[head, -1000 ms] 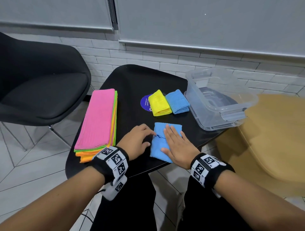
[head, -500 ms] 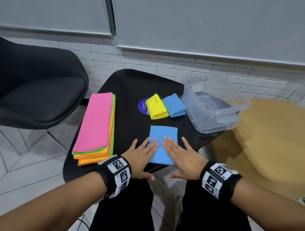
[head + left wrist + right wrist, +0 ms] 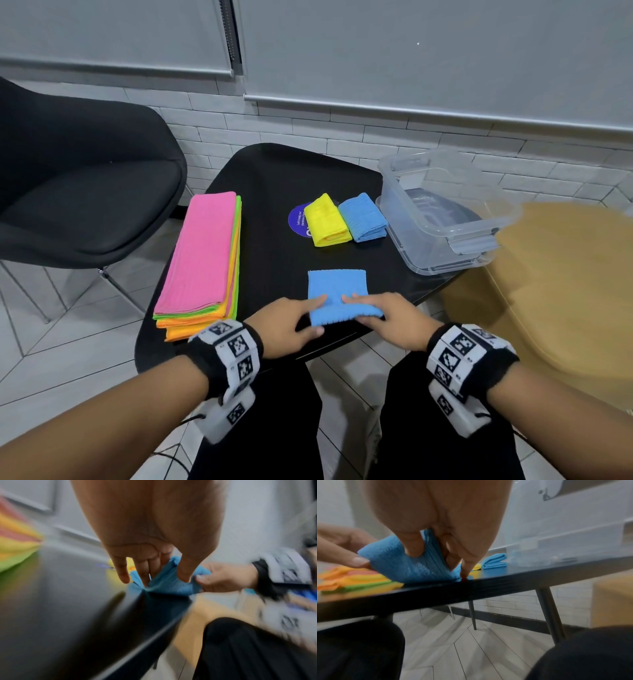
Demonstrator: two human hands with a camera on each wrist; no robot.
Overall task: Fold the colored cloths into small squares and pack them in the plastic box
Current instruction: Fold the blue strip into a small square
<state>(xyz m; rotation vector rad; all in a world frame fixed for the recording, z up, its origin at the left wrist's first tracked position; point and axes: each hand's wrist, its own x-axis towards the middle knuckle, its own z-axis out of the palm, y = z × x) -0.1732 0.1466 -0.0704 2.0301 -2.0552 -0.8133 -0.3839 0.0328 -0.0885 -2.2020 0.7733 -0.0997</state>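
Note:
A blue cloth (image 3: 337,289) lies near the front edge of the black table (image 3: 274,185). Its near edge is lifted and curled over. My left hand (image 3: 291,323) pinches that edge at its left end, thumb under and fingers on top. My right hand (image 3: 387,318) pinches the same edge at its right end. The left wrist view shows the blue cloth (image 3: 164,582) bunched between my fingers, and the right wrist view shows the blue cloth (image 3: 412,566) wrapped round my thumb. A folded yellow cloth (image 3: 327,221) and a folded blue cloth (image 3: 364,217) lie beside the clear plastic box (image 3: 442,236).
A stack of flat cloths (image 3: 205,260), pink on top with green and orange below, lies on the table's left side. A round blue sticker (image 3: 297,219) shows under the yellow cloth. A black chair (image 3: 78,192) stands to the left, a tan seat (image 3: 561,287) to the right.
Both hands slid from lying flat on the blue cloth to its near edge. They now pinch that edge and have lifted it off the table.

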